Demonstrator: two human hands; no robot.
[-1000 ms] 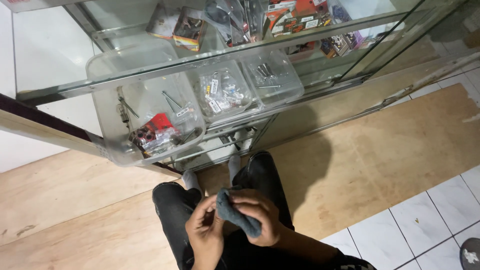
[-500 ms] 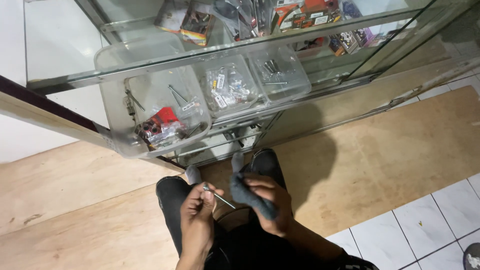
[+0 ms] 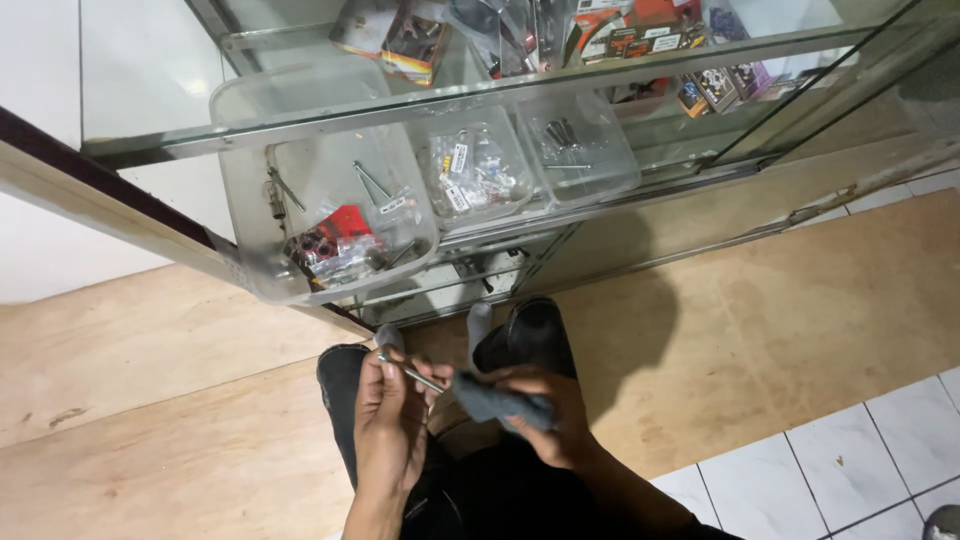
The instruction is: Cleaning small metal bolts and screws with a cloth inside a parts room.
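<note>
Two hands at work over the lap: left hand pinches a thin metal rod, right hand grips a crumpled grey cloth on its tip. Wiping step; the rod probably needs steady holding.

I am seeing a thin metal rod, shiny and lying slanted, pinched at its upper end between the left fingers. Its lower end is touching a crumpled grey cloth, bunched under the right fingers.
</note>
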